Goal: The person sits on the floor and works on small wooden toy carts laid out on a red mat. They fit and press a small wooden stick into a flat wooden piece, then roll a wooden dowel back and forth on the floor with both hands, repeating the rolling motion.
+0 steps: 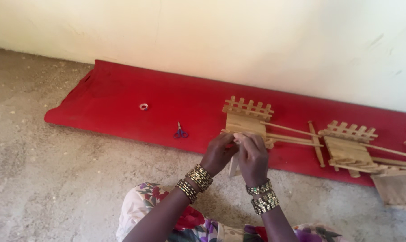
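Note:
My left hand (218, 153) and my right hand (253, 157) meet at the near edge of a small model made of flat wooden sticks (246, 120), with a little fence along its far side. Both hands pinch the long thin wooden rods (292, 136) that run out of it to the right. Both wrists wear beaded bracelets. A wooden piece (233, 168) shows just below my hands, partly hidden by them.
A red mat (122, 105) lies along a pale wall on a gritty concrete floor. On it are small blue-handled scissors (180, 132), a little tape roll (144, 106), and a second stick model (348, 148) with more wooden pieces (398, 190) at the right.

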`<state>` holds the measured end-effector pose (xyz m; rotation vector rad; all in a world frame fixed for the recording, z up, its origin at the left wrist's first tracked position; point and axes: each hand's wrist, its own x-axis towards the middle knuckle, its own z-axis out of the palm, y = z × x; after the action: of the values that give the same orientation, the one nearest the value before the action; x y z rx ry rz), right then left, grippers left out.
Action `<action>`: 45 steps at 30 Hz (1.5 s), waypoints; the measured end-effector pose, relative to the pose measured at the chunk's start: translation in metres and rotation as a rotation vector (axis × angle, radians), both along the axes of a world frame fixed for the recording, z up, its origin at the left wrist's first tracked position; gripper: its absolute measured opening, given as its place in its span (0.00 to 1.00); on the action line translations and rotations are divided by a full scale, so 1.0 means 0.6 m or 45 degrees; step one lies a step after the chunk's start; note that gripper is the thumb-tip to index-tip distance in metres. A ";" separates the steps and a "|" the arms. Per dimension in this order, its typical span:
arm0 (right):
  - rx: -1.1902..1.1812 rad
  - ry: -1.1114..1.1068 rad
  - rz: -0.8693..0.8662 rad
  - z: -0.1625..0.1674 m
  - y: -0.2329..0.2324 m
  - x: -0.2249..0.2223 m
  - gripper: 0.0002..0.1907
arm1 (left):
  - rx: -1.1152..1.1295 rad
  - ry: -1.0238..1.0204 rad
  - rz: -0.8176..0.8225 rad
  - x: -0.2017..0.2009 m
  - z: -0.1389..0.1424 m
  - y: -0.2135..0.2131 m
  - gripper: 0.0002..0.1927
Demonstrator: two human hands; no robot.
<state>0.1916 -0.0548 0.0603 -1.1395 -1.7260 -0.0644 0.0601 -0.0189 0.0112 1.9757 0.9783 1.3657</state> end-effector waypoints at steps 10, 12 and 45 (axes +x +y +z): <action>0.043 -0.463 0.044 0.025 -0.002 0.030 0.12 | 0.001 0.051 0.083 0.011 0.004 0.012 0.12; 0.061 -0.490 0.017 0.020 0.006 0.032 0.12 | 0.011 -0.010 0.086 0.013 0.001 0.015 0.14; -0.623 0.421 -0.264 -0.302 0.046 0.072 0.08 | -0.820 -0.870 0.080 -0.060 -0.109 0.034 0.16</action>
<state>0.2349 -0.0274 -0.1209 -1.5842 -1.3560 0.4186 0.0240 0.0016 -0.0542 0.9183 0.9707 1.3804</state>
